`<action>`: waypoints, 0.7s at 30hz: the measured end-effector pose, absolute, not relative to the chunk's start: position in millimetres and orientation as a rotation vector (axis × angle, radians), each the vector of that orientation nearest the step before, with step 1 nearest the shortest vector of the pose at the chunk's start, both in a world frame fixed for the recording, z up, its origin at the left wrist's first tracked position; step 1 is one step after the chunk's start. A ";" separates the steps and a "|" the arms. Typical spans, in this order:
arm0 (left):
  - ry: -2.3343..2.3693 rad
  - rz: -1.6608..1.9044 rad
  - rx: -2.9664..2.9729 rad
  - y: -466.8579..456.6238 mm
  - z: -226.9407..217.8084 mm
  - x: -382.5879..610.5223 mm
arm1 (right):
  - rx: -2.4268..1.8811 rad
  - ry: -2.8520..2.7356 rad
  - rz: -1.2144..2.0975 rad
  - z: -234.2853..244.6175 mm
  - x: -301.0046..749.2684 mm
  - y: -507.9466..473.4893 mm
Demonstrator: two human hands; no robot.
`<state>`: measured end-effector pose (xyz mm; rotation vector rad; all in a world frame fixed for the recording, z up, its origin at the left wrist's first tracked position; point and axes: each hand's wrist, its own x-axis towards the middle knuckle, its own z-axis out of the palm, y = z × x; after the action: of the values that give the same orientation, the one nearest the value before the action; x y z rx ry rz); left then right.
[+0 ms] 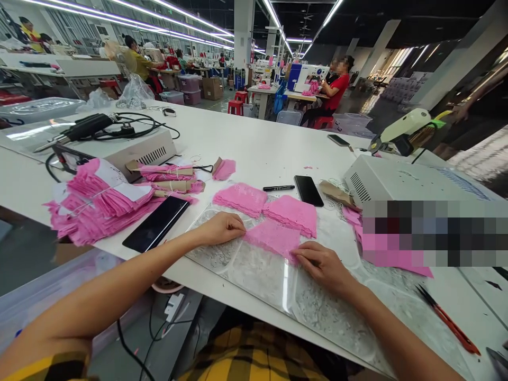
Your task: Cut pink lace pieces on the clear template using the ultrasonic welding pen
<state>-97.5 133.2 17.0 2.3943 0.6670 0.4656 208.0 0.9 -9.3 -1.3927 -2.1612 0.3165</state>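
A thin pink fabric piece (273,237) lies in front of me on a transparent board (254,280). My left hand (223,228) pinches its left edge with fingers pressed together. At its lower right corner, my right hand (323,264) holds the fabric between thumb and fingers. Just beyond the piece are two stacks of pink fabric: a left stack (240,199) and a right stack (291,214). The near edge of the right stack meets or is overlapped by the held piece.
Left are tied pink bundles (99,201), a black tablet-like phone (156,223) and a handheld tool (87,126) on a metal box (138,151). Beyond the stacks lie a pen (278,188) and phone (308,190). Red-handled tweezers (448,320) lie right. A co-worker (337,84) sits behind.
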 end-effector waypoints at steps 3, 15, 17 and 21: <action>0.684 0.489 2.383 131.3 17.3 -98.2 | -1.416 -2.156 0.274 -8.6 204.2 -3.3; 0.551 0.334 2.559 105.1 33.0 -132.3 | -1.342 -2.343 0.308 4.8 186.7 -24.1; 0.546 0.301 2.698 98.5 34.4 -134.0 | -1.383 -2.318 0.430 10.6 186.8 -21.4; 0.553 0.415 2.867 75.0 24.8 -114.7 | -1.538 -2.113 0.467 17.2 187.1 11.9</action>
<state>-114.7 75.0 24.8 2.8675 0.5534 0.4148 187.1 11.9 17.2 -1.5377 -2.1132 0.4667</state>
